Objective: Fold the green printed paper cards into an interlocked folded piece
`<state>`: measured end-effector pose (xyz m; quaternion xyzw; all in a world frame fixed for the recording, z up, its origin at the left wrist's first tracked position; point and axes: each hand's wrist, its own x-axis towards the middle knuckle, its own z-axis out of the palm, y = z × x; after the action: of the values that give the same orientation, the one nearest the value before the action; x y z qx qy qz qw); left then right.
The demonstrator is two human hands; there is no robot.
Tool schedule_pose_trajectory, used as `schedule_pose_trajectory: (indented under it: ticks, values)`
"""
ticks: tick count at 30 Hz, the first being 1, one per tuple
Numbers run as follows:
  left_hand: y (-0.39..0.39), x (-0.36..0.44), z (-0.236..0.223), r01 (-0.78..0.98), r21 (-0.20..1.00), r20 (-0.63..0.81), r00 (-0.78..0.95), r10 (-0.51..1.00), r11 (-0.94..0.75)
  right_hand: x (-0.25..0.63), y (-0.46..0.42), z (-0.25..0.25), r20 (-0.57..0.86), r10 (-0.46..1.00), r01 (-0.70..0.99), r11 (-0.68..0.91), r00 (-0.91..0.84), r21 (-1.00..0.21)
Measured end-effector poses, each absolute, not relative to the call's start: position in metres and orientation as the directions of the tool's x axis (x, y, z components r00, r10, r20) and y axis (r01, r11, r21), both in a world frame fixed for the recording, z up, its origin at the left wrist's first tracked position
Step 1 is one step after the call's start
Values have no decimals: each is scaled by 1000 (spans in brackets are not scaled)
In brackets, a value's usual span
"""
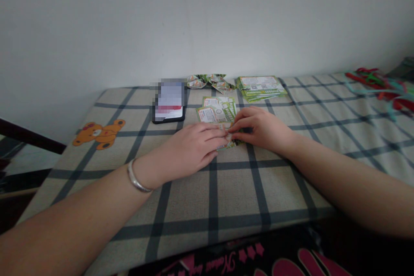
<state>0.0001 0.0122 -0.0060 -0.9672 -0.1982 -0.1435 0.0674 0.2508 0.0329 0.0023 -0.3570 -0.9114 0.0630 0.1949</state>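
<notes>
My left hand (197,144), a silver bangle on its wrist, lies with fingers stretched out over a green-and-white printed paper card (230,143) on the table. Pinched fingers of my right hand (255,127) meet that card from the right, close beside the left fingertips. Both hands cover much of it, so its exact shape and any fold are hidden. Just beyond them lie more loose cards (213,114), overlapping, with the same print. Further back are several folded pieces (210,82) of similar paper, and to their right a fanned stack of flat cards (261,86).
A phone (170,101), its screen blurred, lies left of the cards. An orange bear picture (98,133) is at the table's left side. Red, green and teal ribbon-like strips (381,86) lie at the back right. The checked tablecloth (187,207) reaches the white wall (194,21).
</notes>
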Motion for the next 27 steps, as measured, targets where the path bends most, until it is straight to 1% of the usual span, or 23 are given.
schedule_pose_trajectory:
  ticks: [6, 13, 18, 23, 27]
  values:
    - [12, 0, -5, 396, -113, 292, 890, 351, -911, 250, 32, 4, 305, 685, 636, 728, -661, -256]
    - [6, 3, 0, 454, -143, 246, 877, 412, -880, 249, 30, 6, 303, 677, 635, 735, -671, -237]
    - [3, 4, 2, 466, -158, 242, 873, 423, -871, 248, 25, 8, 297, 669, 649, 740, -681, -179]
    - [3, 6, 1, 486, -147, 218, 866, 451, -862, 248, 20, 10, 293, 660, 658, 743, -692, -120]
    - [2, 8, 2, 483, -172, 241, 866, 439, -859, 251, 19, 13, 310, 649, 658, 748, -695, -90]
